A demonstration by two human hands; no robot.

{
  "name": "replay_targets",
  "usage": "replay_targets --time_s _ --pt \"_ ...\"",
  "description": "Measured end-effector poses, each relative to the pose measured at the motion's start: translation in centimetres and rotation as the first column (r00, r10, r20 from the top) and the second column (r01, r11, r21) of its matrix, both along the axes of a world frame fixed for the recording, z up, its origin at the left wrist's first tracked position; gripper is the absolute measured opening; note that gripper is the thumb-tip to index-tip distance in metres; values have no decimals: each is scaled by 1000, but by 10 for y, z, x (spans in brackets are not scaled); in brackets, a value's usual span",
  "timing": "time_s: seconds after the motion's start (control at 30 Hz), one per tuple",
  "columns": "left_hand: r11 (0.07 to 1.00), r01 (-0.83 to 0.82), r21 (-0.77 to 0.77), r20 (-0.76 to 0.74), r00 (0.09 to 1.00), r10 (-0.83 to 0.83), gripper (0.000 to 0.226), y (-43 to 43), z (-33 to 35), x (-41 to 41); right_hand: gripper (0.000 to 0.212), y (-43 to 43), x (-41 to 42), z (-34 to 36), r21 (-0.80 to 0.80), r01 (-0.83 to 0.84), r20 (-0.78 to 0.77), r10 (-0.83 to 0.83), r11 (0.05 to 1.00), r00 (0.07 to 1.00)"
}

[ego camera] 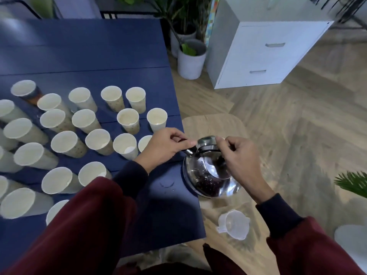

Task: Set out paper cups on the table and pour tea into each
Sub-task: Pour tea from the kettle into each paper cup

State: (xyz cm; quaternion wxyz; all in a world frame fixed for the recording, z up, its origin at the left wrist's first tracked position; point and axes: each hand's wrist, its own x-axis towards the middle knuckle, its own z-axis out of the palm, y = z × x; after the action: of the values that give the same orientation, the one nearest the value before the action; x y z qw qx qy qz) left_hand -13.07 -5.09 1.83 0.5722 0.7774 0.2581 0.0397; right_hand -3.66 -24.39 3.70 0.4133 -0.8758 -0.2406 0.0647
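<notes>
Left hand (166,147), right hand (240,157): both with fingers curled, pinching the top of the steel kettle (208,177). Kettle: upright, at right edge of blue table (99,52). Paper cups (68,143): upright, ranked across the table to the kettle's left.

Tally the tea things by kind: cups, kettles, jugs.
Paper cups: 23, counting four cut off at the left edge
Kettle: 1
Plastic jug: 1
Total: 25

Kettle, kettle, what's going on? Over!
Left hand and right hand pinching kettle top. Kettle upright by table edge, not pouring. Cups lined up beside, none blocking.
</notes>
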Motion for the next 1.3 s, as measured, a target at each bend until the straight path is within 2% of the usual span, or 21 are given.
replay_targets --time_s 0.2,0.37,0.43,0.5,0.53,0.6,0.7,0.77,0.87,0.97,1.1,1.3 --pt "980 -47 194 7 999 47 41 18 18 -16 56 32 -16 14 21 -61 21 61 998 998" --pt "975 -111 192 66 993 100 38 43 22 -32 52 50 -20 25 67 -39 3 39 997 999" --pt "948 -126 291 -6 991 134 32 64 14 -40 53 56 -21 30 79 -15 8 15 997 1000" --pt "912 -33 409 -131 987 94 16 80 5 -51 54 61 -22 35 99 -14 20 12 995 1000" --pt "888 64 456 -214 976 40 21 84 1 -55 55 64 -22 36 102 -16 24 14 995 1000" --pt "807 272 524 -353 932 -84 47 85 -11 -60 55 69 -22 39 94 -28 19 26 995 999" --pt "604 409 684 -461 884 -76 76 84 -33 -55 54 75 -18 43 96 -75 25 73 993 997" --pt "485 442 755 -511 860 11 82 85 -45 -50 53 80 -12 43 64 -129 21 128 990 992" --pt "381 445 810 -499 865 49 71 87 -59 -47 47 83 -3 39 27 -184 26 183 983 983" --pt "375 358 855 -400 916 39 62 86 -64 -41 41 85 6 37 -9 -230 29 230 973 973" --pt "384 271 883 -289 957 -11 62 78 -70 -34 44 89 16 35 -45 -275 61 277 960 959" --pt "439 225 870 -253 967 6 64 76 -73 -32 45 95 30 32 -131 -297 65 307 946 949"
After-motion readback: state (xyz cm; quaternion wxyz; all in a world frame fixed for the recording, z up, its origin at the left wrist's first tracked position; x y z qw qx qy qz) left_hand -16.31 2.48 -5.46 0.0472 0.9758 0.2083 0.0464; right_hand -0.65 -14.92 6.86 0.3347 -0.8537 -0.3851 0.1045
